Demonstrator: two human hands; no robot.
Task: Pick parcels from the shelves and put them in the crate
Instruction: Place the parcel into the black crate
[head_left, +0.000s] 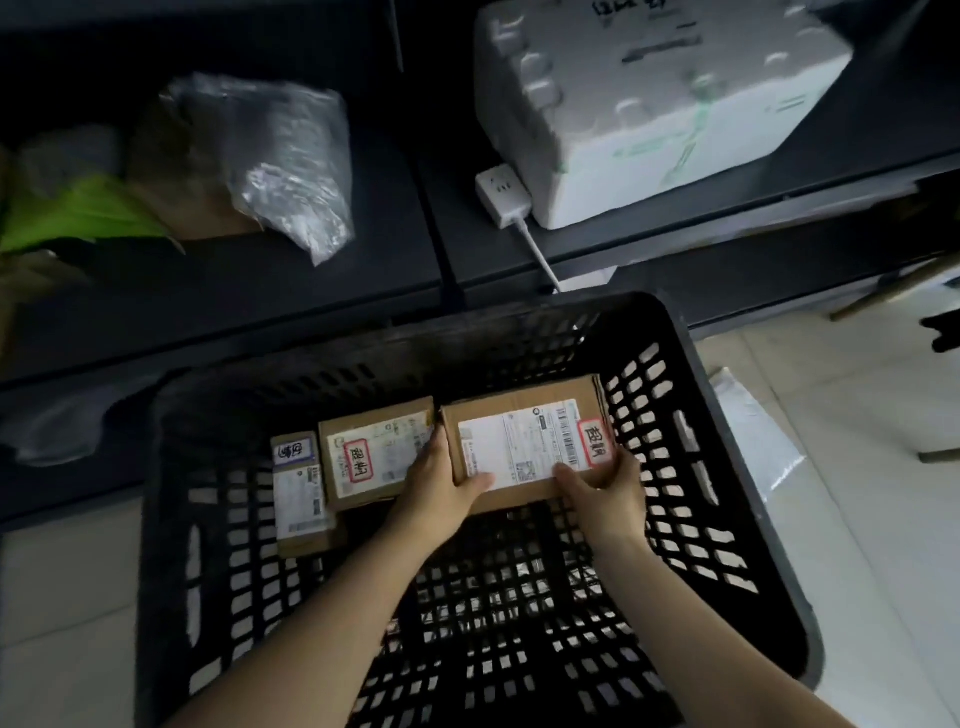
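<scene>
both hands reach into the black crate (727, 467) — the left hand (441, 488) and right hand (605, 493) grip the near edge of a cardboard parcel (524, 441) at the crate's far right corner, thumbs on its white label. just left of it in the crate lies a second labelled parcel (374, 457), and left of that a narrow small box (301, 493). beyond the crate, on the dark shelf (395, 270), sit a white foam box (649, 109), a white power strip (501, 195) touching it, and a clear plastic bag (291, 156).
</scene>
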